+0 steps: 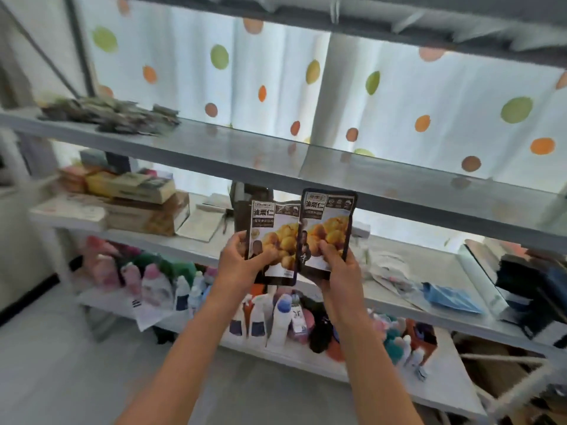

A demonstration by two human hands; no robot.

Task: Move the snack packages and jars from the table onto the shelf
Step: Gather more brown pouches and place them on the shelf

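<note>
Left hand: the left hand (242,262) holds up a dark, flat snack pouch printed with yellow chestnuts (274,240), thumb curled over its lower front and the other fingers hidden behind it.
Right hand: the right hand (337,265) pinches a second matching dark chestnut pouch (329,231) at its lower edge, fingers (329,250) bent across the printed front.
Pouches: both stand upright and side by side, inner edges overlapping, the right one slightly higher; its top edge crosses the front lip of the grey metal shelf board (399,191), and neither pouch rests on the board.
Shelf board: it runs from upper left to lower right; a heap of small dark, flat packets (113,115) lies on its far left end, well apart from the pouches.
Behind the shelf board: a white curtain dotted with green, orange and brown circles (399,96).
Below the shelf board: on the next tier down, stacked cardboard boxes (141,207) at left, loose papers and a folded blue cloth (451,297) at right.
Lowest tier: white and pink plastic bottles (159,286) crowd together under the left forearm, more bottles (276,320) between the two forearms.
</note>
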